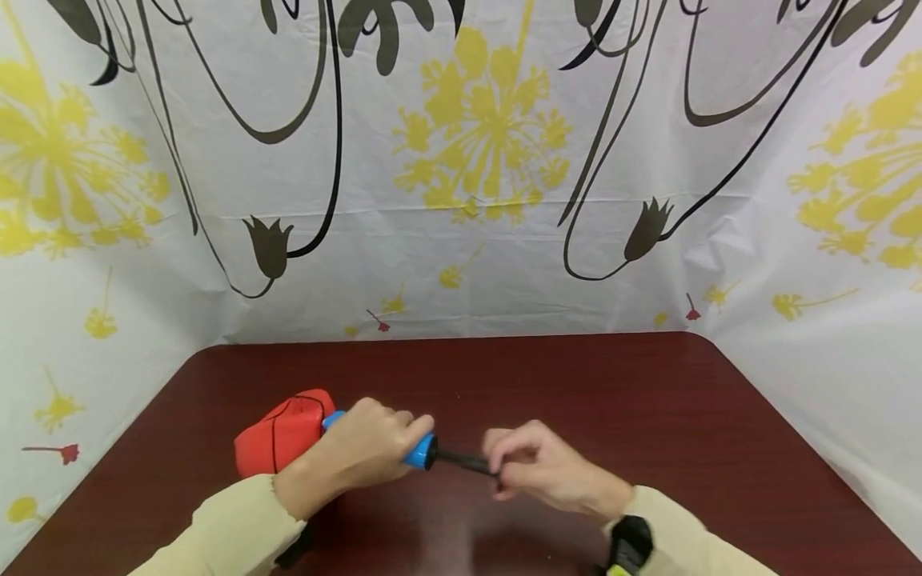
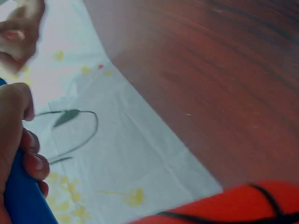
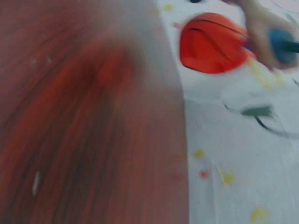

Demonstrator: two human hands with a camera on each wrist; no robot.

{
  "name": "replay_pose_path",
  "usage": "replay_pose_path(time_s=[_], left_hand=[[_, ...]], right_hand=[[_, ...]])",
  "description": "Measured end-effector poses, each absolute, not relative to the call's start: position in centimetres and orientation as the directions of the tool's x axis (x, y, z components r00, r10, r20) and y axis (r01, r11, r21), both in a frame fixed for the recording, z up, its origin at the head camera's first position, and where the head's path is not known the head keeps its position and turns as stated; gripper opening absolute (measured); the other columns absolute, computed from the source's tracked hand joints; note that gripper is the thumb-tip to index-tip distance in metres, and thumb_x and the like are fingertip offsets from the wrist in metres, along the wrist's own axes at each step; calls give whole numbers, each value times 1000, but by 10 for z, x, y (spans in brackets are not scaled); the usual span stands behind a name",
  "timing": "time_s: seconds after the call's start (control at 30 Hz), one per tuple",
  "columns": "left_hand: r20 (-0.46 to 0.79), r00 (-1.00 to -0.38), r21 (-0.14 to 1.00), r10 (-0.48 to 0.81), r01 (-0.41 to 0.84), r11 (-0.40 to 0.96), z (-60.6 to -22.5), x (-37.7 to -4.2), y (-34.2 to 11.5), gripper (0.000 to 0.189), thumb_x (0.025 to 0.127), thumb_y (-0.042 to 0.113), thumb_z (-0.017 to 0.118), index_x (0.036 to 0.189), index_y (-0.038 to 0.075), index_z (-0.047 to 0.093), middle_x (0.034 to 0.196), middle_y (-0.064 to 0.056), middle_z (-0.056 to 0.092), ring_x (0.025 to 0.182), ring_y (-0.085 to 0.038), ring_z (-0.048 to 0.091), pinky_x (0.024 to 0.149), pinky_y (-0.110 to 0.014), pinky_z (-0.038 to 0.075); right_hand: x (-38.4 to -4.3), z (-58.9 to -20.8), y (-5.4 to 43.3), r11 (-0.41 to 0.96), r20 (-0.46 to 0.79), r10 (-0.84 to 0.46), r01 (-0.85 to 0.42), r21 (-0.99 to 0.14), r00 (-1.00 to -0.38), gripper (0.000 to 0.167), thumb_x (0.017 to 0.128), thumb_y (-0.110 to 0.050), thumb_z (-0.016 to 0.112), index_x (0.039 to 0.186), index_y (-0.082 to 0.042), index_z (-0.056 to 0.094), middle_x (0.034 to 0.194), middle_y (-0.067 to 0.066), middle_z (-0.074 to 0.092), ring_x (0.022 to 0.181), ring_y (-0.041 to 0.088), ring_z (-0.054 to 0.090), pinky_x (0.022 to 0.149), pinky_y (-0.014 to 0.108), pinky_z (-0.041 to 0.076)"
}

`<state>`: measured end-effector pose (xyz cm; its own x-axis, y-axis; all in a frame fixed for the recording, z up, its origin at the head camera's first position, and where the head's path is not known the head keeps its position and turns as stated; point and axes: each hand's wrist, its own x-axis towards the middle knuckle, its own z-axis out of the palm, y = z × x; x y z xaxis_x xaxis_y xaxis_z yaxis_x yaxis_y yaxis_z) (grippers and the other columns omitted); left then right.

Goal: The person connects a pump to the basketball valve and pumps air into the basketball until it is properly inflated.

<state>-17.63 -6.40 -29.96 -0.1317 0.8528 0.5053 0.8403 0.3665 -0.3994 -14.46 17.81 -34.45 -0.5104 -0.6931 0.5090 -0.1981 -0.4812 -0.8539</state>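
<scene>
My left hand (image 1: 367, 444) grips the body of a blue hand pump (image 1: 420, 453). From its right end runs a thin black stem (image 1: 463, 460), and the curled fingers of my right hand (image 1: 543, 468) pinch the far end of it. What the fingertips cover there is hidden. Behind the left hand, by the pump's other end, sits a red ball (image 1: 281, 436) with black seams, dented and slack like a deflated basketball. In the left wrist view the fingers wrap round the blue pump (image 2: 23, 191). The right wrist view is blurred and misses its own hand.
A dark reddish-brown table (image 1: 576, 384) lies under both hands. White cloth (image 1: 468, 264) with yellow flowers and dark stems hangs behind it and along both sides. A black device (image 1: 630, 544) is strapped to the right wrist.
</scene>
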Motion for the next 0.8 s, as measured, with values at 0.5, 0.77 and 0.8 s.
replay_pose_path(time_s=[0.5, 0.77, 0.8], left_hand=[[536, -171, -340, 827, 853, 397, -298, -186, -81, 39, 58, 25, 77, 79, 10, 48, 52, 6, 46, 39, -4, 37, 38, -15, 29], [453, -215, -381, 865, 831, 406, -292, -183, -52, 26, 69, 26, 69, 72, 12, 47, 46, 6, 38, 37, -4, 33, 37, -17, 26], [448, -217, -383, 867, 830, 406, -292, -182, -50, 26, 70, 27, 69, 71, 12, 47, 46, 7, 37, 37, -4, 32, 37, -17, 26]], right_hand=[[-151, -324, 192, -511, 479, -757, -54, -858, -444, 18, 89, -7, 48, 100, -5, 62, 90, 0, 44, 84, 8, 51, 67, 19, 46], [-157, -342, 169, -504, 465, -677, -101, -858, -570, 15, 88, -3, 48, 94, -7, 62, 89, 1, 51, 80, 9, 56, 67, 20, 48], [-158, -342, 164, -503, 457, -670, -93, -859, -585, 15, 89, -4, 48, 95, -8, 62, 90, 1, 53, 80, 9, 56, 68, 20, 48]])
